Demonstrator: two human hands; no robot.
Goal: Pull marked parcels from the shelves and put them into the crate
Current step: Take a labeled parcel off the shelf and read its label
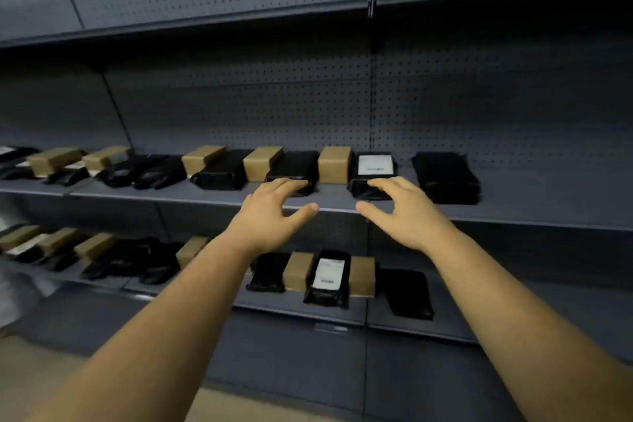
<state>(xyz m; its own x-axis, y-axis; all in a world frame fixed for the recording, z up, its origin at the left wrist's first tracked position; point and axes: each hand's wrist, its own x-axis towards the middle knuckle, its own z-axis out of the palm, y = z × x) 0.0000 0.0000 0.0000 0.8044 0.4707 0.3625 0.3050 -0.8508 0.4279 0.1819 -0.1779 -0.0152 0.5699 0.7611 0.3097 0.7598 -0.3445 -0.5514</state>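
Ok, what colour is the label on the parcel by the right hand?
White label on a black parcel, seen in the head view.

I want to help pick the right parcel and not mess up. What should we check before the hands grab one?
1. Hands free: ok. The left hand and right hand are open and hold nothing.
2. Marked parcel in sight: ok. A labelled black parcel lies on the middle shelf, right by the right hand's fingers.
3. Grip on it: not ok. No fingers curl round it yet.
4. Room beside it: ok on its right; a brown box sits close on its left.
5. Label text: cannot tell, too blurred.
6. Where the crate is: cannot tell, none in view.
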